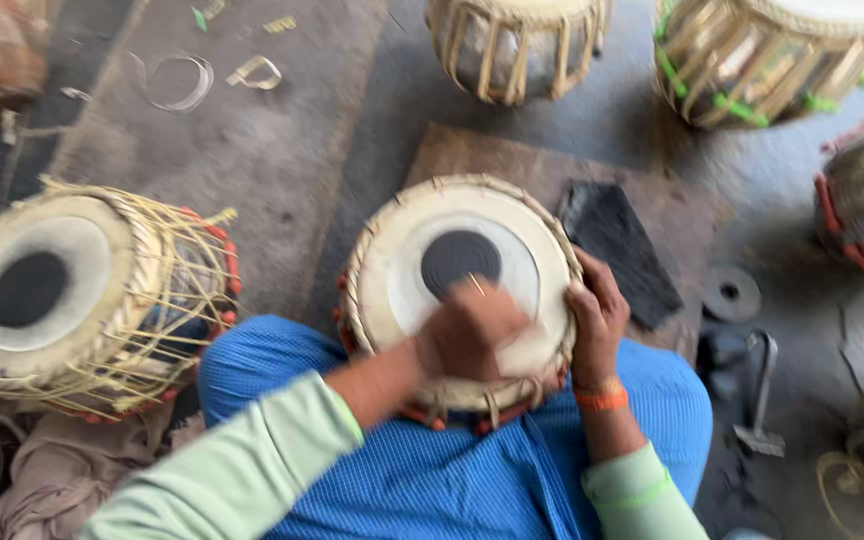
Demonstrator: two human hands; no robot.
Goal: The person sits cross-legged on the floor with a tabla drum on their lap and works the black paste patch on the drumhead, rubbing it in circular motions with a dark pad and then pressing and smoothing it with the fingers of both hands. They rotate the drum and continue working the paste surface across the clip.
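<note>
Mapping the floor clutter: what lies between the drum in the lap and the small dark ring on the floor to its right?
In the head view, a flat black slab lies on the board between the drum and the ring.

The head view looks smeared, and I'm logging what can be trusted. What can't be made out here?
- Left hand: motion-blurred over the drum head; its grip and the thin stick-like thing at its tip are unclear.
- Right hand: fingers curl over the drum's rim, hiding their tips.
- Drums at the top and right: cut off by the frame edges.
- Metal tool on the floor: too blurred to identify.
</note>
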